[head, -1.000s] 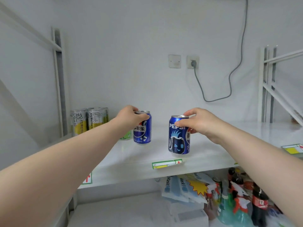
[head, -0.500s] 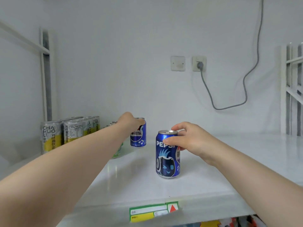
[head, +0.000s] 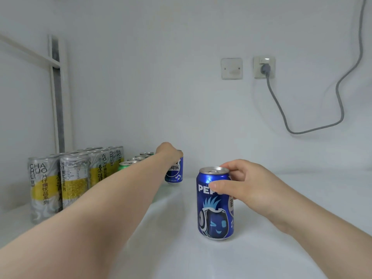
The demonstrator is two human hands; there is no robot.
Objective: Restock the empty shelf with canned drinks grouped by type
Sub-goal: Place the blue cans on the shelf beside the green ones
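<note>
1. Since a second ago both blue cans have gone from the shelf's front edge to deeper on the shelf [head: 281,248]. The far blue can [head: 175,173] now sits well back, right of the silver-and-yellow cans [head: 60,184], with the green cans [head: 130,164] between.
2. The near Pepsi can [head: 214,206] stands upright on the shelf, further right of the silver-and-yellow cans and nearer the front.
3. This looks like the start of a third group, the colas.
4. The left hand [head: 169,153] is curled over the far can's top, gripping it.
5. The right hand [head: 245,186] is half closed, thumb on the label and fingers behind the rim, holding the near can.
</note>
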